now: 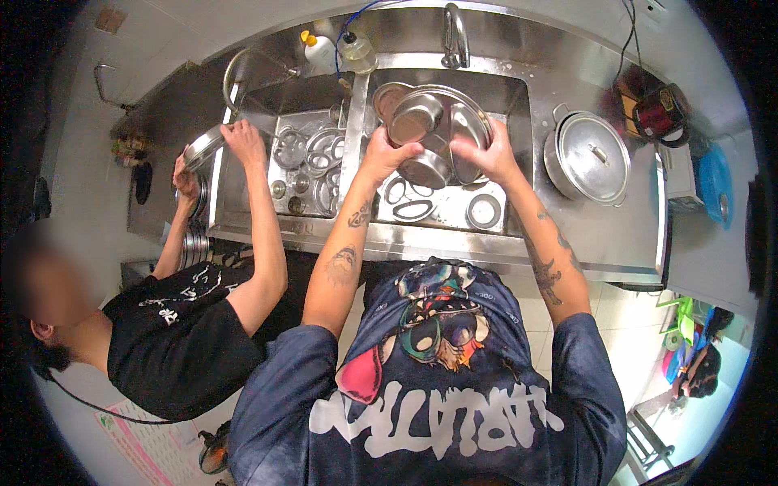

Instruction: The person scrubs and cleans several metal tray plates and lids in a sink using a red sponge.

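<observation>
Above the right sink basin [516, 133], I hold a cluster of stainless steel bowls and dishes between my two hands. My left hand [384, 157] grips its left side, thumb beside a small round bowl [416, 118]. On the opposite side, my right hand [490, 157] clasps the rim next to an oblong steel dish [468, 143]. Another round bowl [427, 170] hangs at the lower side of the cluster. Below, on the basin floor, lie several oval and round metal pieces, among them a ring-shaped dish [484, 211]. How the held pieces nest together is partly hidden.
A co-worker [194, 310] at my left lifts a round metal dish [205, 147] beside the left basin [243, 188], which contains several steel bowls. Two pump bottles [358, 54] stand behind the divider, near a faucet [453, 36]. A lidded pot [588, 157] occupies the right counter.
</observation>
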Demonstrator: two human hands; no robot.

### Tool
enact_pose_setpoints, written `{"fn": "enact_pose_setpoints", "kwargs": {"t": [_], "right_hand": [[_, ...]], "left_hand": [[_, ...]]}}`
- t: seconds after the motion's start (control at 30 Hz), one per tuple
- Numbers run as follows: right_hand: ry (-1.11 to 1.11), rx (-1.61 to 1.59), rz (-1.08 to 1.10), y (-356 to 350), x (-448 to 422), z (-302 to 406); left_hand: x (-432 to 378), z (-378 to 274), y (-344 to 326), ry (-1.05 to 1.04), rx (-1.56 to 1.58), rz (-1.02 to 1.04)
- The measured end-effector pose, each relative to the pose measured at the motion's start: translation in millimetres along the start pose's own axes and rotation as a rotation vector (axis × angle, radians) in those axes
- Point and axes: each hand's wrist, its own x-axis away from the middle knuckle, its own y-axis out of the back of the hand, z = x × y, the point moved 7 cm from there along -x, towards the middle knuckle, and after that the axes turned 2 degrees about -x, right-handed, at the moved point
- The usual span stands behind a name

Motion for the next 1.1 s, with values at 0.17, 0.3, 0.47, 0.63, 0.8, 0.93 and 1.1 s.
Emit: {"fn": "enact_pose_setpoints", "kwargs": {"t": [0.17,0.3,0.47,0.63,0.8,0.93,1.1], "right_hand": [[-0.246,-0.580,-0.428,28,-7,-66],[-0.253,-0.279,-1.064,64,34,-91],[-0.017,-0.149,-0.969,54,29,-31],[0.052,0.154,-0.432,-28,12,6],[0.264,0.535,-0.195,-46,17,31],[0.398,0.757,-0.236,-41,14,41],[0.298,0.756,-0.278,-26,14,25]], "left_hand": [[3,-12,-23,0.146,0.349,0.036],[18,-1,-31,0.238,0.410,-0.002],[38,-9,-39,0.246,0.419,-0.226],[40,-7,-42,0.233,0.341,-0.302],[38,-22,-26,0.195,0.466,-0.355],[44,-29,-25,0.195,0.459,-0.362],[44,-28,-24,0.162,0.496,-0.422]]}}
